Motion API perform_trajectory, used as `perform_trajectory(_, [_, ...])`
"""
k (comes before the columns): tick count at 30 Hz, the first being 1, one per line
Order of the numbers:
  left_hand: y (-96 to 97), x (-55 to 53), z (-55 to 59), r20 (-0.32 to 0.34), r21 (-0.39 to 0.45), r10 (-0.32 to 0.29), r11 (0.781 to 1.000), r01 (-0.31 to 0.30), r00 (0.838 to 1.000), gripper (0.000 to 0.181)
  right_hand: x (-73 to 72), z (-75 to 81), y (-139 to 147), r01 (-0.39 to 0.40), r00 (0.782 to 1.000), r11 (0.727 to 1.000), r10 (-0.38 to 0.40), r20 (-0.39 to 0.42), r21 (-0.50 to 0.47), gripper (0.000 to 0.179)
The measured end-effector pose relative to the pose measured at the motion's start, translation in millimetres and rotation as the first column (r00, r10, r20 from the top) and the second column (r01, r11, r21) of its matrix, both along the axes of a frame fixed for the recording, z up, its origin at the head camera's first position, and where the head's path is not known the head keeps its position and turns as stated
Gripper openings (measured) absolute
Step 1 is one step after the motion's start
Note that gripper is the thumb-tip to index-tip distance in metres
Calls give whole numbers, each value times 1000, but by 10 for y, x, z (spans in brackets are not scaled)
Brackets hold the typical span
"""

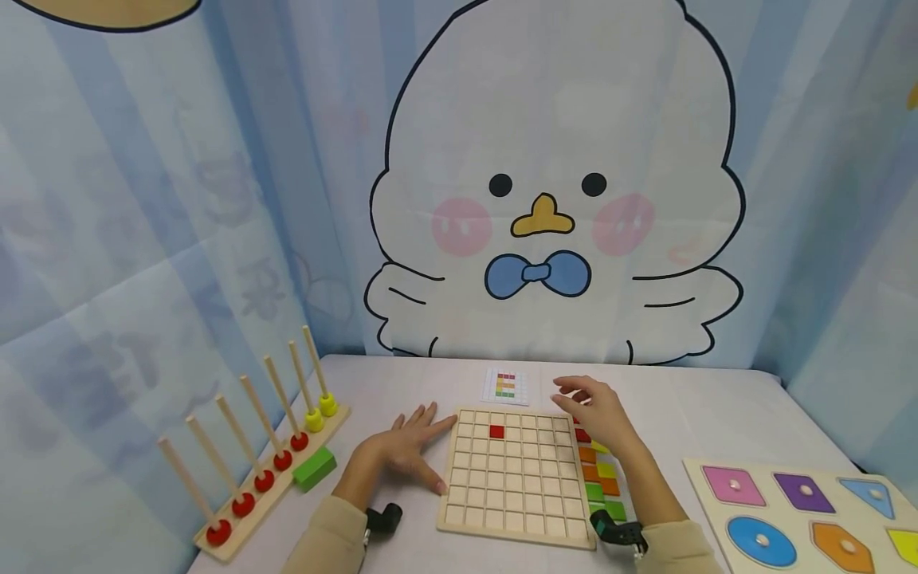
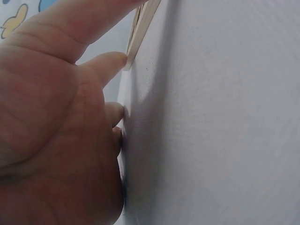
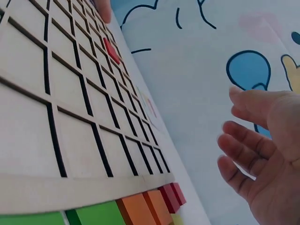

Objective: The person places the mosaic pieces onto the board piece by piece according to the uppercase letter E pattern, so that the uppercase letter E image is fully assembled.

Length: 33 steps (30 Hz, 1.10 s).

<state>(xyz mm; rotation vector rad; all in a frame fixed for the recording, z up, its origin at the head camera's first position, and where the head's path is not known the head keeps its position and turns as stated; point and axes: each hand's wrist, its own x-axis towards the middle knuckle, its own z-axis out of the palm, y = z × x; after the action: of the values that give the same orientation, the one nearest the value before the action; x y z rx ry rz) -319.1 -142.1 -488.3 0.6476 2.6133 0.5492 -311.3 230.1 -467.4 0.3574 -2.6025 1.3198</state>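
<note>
A wooden grid board (image 1: 512, 540) lies flat on the white-covered table (image 1: 706, 406), between the person's two hands. The left hand (image 1: 407, 448) is spread at the board's left side, its thumb against the near part of that edge and its forefinger reaching the far left corner. The right hand (image 1: 597, 408) is raised near the far right corner, fingers loosely bent, the thumb standing apart from them. One red tile (image 1: 497, 431) sits in the second row from the far edge, third column from the left. Red, orange, yellow and green blocks (image 1: 590, 472) lie along the right edge, partly hidden by the right arm, so I cannot tell how many. A printed card (image 1: 489, 391) lies beyond the board; a peg stand (image 1: 232, 542) and green block (image 1: 314, 469) lie left, a shape puzzle (image 1: 801, 522) right
</note>
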Motion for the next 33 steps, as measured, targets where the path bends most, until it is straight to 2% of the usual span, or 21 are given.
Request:
perform_trajectory(8, [6,0,-13,3,-1,6,1000,-6,1000,122,-65,-151,241,108,983,994,-111,146,32,42])
perform_trajectory(14, [6,6,-1,5,6,10,1000,-10,1000,122,-80,-226,307,129,962,990,-140,232,63,37])
perform_trajectory(19, [15,6,-9,14,13,19,1000,-19,1000,121,-52,-268,316,133,951,984,-161,263,122,36])
perform_trajectory(23, [16,8,-10,16,17,17,1000,-17,1000,122,-51,-307,312,108,958,984,-140,251,139,35])
perform_trajectory(27, [8,7,-15,12,15,16,1000,-16,1000,122,-80,-360,314,76,975,982,-109,193,170,31])
perform_trajectory(33, [5,5,-12,21,19,20,1000,-20,1000,122,-93,-403,311,97,983,968,-130,131,233,27])
